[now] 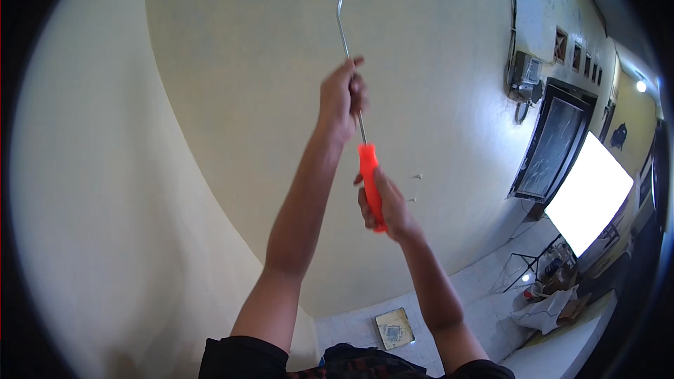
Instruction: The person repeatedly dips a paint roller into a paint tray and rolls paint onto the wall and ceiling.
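Note:
Both arms reach up along a pale yellow wall (pixel 253 89). My left hand (pixel 342 97) is closed around the bent metal rod (pixel 339 16) of a paint roller frame, above its handle. Lower down, my right hand (pixel 387 200) grips the orange-red handle (pixel 371 168) of the same frame. The rod runs up out of the picture's top edge, where a blurred reddish strip shows; the roller head itself is not clearly visible. Two small pale plugs (pixel 417 176) stick out of the wall right of the handle.
On the tiled floor lies a paint-stained tray (pixel 395 329). To the right are an electric meter (pixel 526 71) with cables, a dark-framed window (pixel 553 142), a bright softbox lamp (pixel 590 195) on a tripod, and a white sack (pixel 545 310) beside cardboard. A wall corner runs down the left.

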The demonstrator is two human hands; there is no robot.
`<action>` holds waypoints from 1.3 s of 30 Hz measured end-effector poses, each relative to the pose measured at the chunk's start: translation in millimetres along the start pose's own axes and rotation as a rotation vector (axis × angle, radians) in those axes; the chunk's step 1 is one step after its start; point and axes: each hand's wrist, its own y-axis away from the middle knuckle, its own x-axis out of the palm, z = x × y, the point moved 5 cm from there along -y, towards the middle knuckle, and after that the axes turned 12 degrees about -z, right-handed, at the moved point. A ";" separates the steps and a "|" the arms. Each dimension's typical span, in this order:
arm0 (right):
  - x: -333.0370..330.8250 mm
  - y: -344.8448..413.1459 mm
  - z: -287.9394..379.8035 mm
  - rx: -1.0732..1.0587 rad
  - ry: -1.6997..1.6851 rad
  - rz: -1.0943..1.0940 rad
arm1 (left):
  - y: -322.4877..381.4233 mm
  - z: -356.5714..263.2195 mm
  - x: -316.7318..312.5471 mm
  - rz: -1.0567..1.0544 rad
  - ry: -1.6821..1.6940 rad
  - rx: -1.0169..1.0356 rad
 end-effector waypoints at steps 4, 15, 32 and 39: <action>-41.6 42.0 -149.3 0.079 -0.087 -0.026 | 64.3 117.7 -98.1 -0.152 -0.088 -0.159; -62.1 97.7 -197.3 0.242 -0.107 -0.121 | 121.5 160.3 -117.8 -0.202 -0.178 -0.160; -116.4 95.9 -258.2 0.333 -0.189 -0.135 | 128.6 243.5 -137.0 -0.213 -0.184 -0.199; -133.7 127.1 -253.5 0.363 -0.156 -0.119 | 157.1 256.8 -127.1 -0.204 -0.174 -0.246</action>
